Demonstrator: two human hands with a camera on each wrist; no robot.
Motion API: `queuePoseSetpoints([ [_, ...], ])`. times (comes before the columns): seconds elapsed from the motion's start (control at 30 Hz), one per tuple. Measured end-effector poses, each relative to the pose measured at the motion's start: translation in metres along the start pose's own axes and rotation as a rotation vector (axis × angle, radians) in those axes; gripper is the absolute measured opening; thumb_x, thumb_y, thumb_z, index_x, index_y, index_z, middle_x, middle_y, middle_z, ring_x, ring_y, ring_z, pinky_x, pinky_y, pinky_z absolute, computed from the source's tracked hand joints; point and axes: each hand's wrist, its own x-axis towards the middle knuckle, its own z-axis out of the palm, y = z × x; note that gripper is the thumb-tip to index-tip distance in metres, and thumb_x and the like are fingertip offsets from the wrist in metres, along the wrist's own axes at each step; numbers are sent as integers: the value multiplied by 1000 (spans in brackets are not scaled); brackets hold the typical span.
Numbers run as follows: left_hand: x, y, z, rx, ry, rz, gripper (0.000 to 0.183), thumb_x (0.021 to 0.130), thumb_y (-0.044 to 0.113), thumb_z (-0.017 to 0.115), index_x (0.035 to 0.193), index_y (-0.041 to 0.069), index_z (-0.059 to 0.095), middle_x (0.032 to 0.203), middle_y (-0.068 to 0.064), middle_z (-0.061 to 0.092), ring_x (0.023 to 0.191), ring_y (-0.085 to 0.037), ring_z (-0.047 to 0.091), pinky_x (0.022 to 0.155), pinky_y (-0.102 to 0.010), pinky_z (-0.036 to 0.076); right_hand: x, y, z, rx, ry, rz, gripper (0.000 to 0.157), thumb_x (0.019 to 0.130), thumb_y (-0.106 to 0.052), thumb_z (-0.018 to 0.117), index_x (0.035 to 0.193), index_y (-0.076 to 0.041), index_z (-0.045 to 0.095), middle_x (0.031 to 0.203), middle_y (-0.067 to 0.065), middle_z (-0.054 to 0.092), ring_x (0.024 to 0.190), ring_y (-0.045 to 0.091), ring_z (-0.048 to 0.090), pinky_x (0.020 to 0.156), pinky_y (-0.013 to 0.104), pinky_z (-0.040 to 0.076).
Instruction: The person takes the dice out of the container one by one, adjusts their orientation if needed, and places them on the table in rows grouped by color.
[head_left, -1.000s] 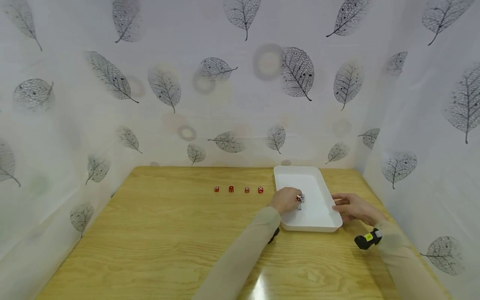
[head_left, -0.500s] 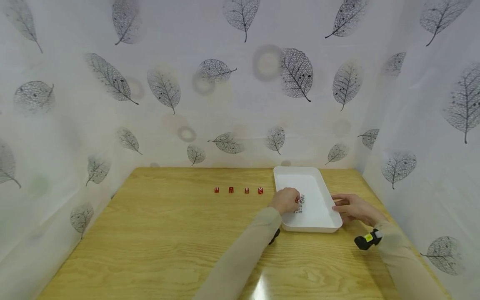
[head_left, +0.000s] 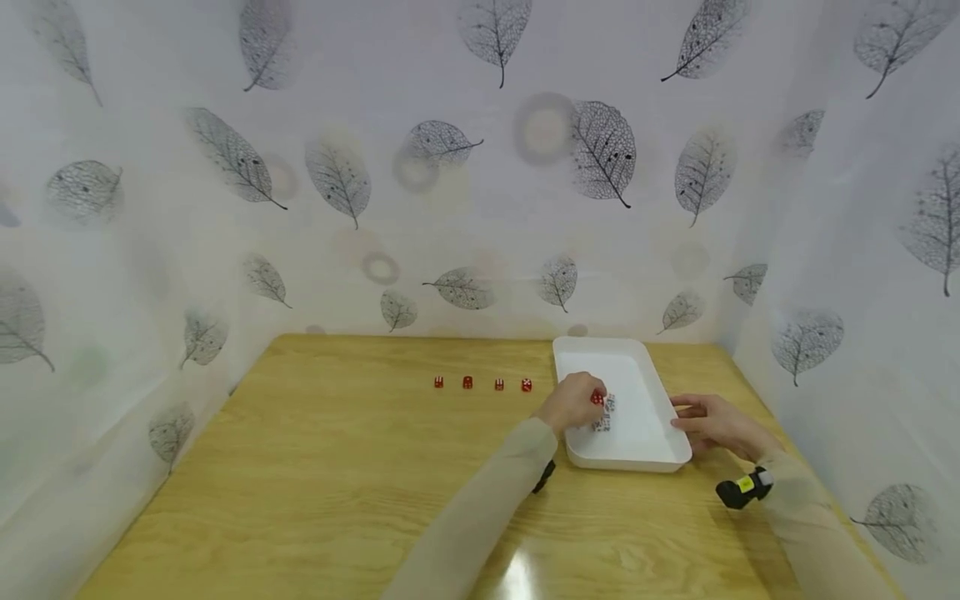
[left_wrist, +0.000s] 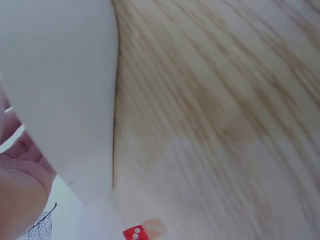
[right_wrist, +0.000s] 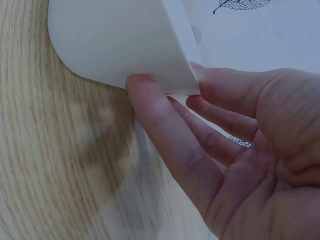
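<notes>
My left hand (head_left: 572, 402) is over the left side of a shallow white tray (head_left: 651, 446). It pinches a red die (head_left: 597, 398) between its fingertips. Just beneath, inside the tray, lies a small cluster of white dice (head_left: 604, 416), partly hidden by the hand. In the left wrist view the tray's outer wall (left_wrist: 65, 100) covers much of that hand (left_wrist: 22, 185). My right hand (head_left: 716, 423) is at the tray's right side. Its fairly straight fingers (right_wrist: 155, 110) touch the outer wall and rim in the right wrist view.
Several red dice (head_left: 468, 382) stand in a spaced row on the wooden table (head_left: 337, 467), left of the tray; one red die (left_wrist: 135, 232) shows in the left wrist view. A leaf-patterned curtain (head_left: 480, 208) encloses the back and sides.
At the left hand's fingertips the red die shows more fully than before. More of the white dice beneath have come into sight. My right hand stays against the tray; the head view shifts slightly.
</notes>
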Motion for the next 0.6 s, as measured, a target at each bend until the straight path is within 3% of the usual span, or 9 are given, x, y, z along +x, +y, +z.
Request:
queuePoseSetpoints([
  [0.2,-7,-7,-10,-91,28,22,29,84,10,75,112,11,72,103,2,67,90,-6,57,80,-17,49,0,1,0,-1,11,3,69,99,-20,59,151,7,22,141,40,38,99,24,67,75,39,60],
  [0.43,-23,-21,-24,-280,45,-43,30,83,5,73,112,5,71,95,3,61,83,-7,54,71,-17,49,2,2,0,0,7,17,71,98,-20,59,151,7,21,141,40,37,99,23,67,76,40,60],
  [0.6,-30,-28,-31,-314,60,-30,28,84,5,72,113,3,70,96,1,63,83,-8,56,70,-18,50,1,2,1,7,9,19,71,98,-20,59,152,7,21,140,40,38,98,24,67,76,40,60],
])
